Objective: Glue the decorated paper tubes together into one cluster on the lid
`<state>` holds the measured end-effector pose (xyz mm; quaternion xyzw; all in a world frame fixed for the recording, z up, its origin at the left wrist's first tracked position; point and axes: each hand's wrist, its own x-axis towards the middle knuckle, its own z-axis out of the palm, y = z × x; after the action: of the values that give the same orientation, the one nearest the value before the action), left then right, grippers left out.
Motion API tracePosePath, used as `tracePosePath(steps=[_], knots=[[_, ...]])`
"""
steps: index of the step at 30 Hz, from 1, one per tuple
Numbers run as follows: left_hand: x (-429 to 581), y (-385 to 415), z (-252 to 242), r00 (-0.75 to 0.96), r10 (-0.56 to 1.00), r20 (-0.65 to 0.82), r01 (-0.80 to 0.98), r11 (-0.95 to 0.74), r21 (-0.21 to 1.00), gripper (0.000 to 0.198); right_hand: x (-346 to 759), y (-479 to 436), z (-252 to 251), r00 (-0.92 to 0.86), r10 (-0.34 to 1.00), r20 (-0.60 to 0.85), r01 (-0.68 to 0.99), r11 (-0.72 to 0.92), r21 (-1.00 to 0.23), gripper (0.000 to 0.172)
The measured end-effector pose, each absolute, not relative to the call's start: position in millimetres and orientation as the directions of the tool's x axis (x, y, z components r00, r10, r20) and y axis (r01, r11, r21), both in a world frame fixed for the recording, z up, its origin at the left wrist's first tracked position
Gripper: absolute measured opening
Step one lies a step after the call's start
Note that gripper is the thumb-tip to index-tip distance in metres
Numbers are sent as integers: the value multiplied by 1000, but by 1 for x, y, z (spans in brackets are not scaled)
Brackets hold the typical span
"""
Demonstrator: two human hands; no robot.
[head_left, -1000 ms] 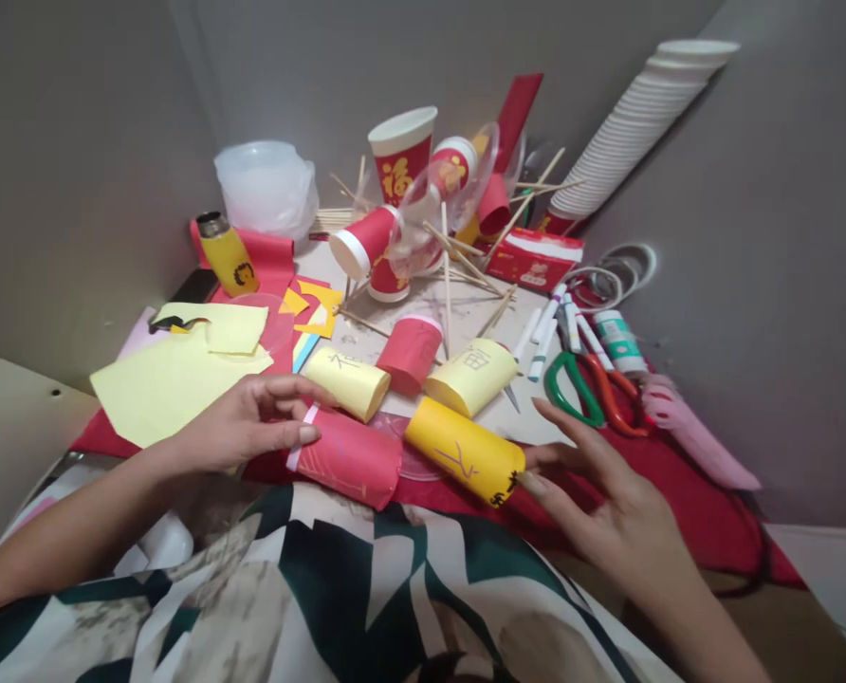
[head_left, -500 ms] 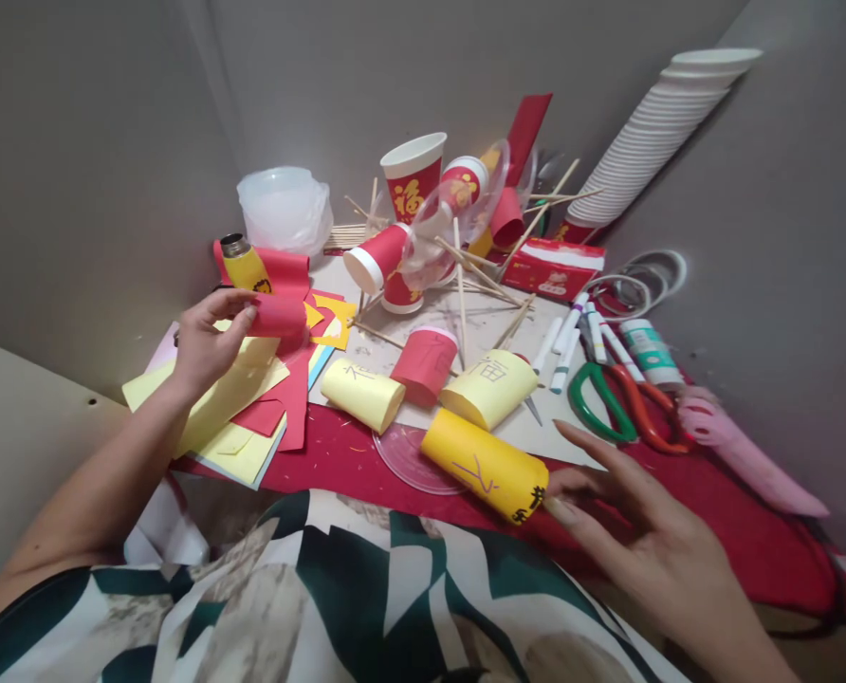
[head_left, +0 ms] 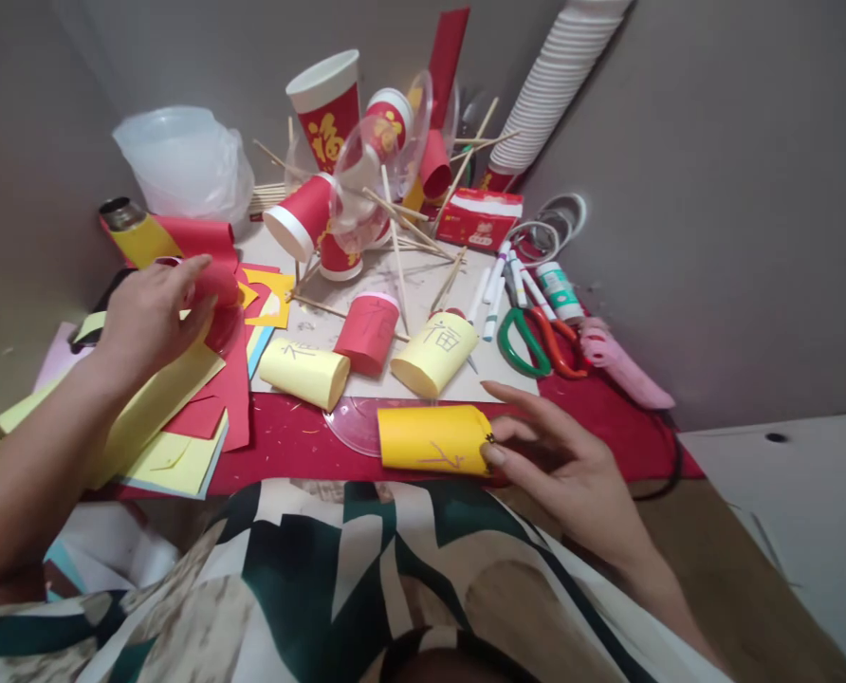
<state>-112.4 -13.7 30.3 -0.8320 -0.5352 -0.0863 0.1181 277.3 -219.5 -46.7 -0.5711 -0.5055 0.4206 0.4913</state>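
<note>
My left hand [head_left: 145,313] reaches over the paper pile at the left, its fingers and thumb around a small red paper tube [head_left: 216,282]. My right hand [head_left: 565,465] pinches the dark-edged right end of a yellow paper tube [head_left: 430,439] between thumb and fingers. A purple pen mark shows on the side of this tube. It lies sideways by the table's front edge, partly over a clear plastic lid [head_left: 348,427]. Behind it lie a pale yellow tube with a written character [head_left: 437,353], a red tube [head_left: 367,332] and another pale yellow tube [head_left: 302,372].
Red cups [head_left: 323,123], clear lids and wooden sticks [head_left: 395,247] form a heap at the back. To the right are markers [head_left: 494,308], scissors [head_left: 524,343], a glue stick [head_left: 560,292] and a pink glue gun [head_left: 626,365]. Stacked white cups [head_left: 558,85] lean on the wall.
My view has turned to the right. My left hand has moved farther over the red tube. The yellow tube in my right hand has turned to lie more level, its pen mark now lower.
</note>
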Motion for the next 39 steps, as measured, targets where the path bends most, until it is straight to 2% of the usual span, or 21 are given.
tracePosePath(steps=[3, 6, 9, 11, 13, 15, 18, 21, 26, 29, 32, 34, 36, 39], knots=[[-107, -20, 36, 372, 881, 293, 924, -321, -208, 69, 287, -224, -40, 244, 970, -2, 59, -17, -998, 44], [-107, -33, 38, 382, 847, 368, 911, -279, -303, 63, 299, -220, -34, 436, 896, 80, 16, 81, -997, 42], [-107, -45, 34, 445, 774, 450, 880, -284, -382, 56, 311, -204, -27, 616, 759, 212, 58, 225, -973, 33], [-104, -52, 31, 530, 694, 487, 843, -371, -389, 49, 320, -187, -24, 676, 677, 290, 116, 292, -950, 27], [-97, -57, 28, 631, 594, 500, 773, -535, -340, 40, 330, -167, -23, 684, 648, 334, 166, 307, -937, 24], [-87, -61, 24, 729, 513, 453, 656, -712, -249, 38, 339, -144, -25, 671, 667, 325, 169, 290, -942, 23], [-70, -63, 15, 828, 453, 332, 502, -861, -76, 52, 349, -109, -30, 634, 714, 297, 169, 247, -954, 19], [-57, -59, 3, 856, 449, 255, 452, -891, 48, 64, 352, -77, -37, 615, 740, 272, 163, 218, -962, 17], [-50, -48, -12, 897, 400, 189, 390, -916, 90, 58, 345, -42, -49, 567, 780, 265, 169, 205, -964, 14], [-51, -42, -20, 900, 392, 192, 378, -920, 105, 61, 341, -35, -53, 424, 862, 277, 190, 214, -958, 24], [-55, -37, -25, 898, 379, 223, 366, -925, 100, 65, 349, -39, -51, 336, 891, 305, 297, 207, -932, 38], [-58, -37, -25, 888, 393, 241, 382, -920, 92, 65, 364, -48, -47, 367, 854, 368, 408, 208, -889, 37], [-60, -38, -21, 871, 424, 247, 414, -905, 96, 66, 384, -60, -42, 451, 790, 416, 478, 180, -860, 27], [-61, -40, -12, 833, 489, 258, 469, -872, 141, 70, 411, -79, -39, 552, 735, 392, 468, 116, -876, 18]])
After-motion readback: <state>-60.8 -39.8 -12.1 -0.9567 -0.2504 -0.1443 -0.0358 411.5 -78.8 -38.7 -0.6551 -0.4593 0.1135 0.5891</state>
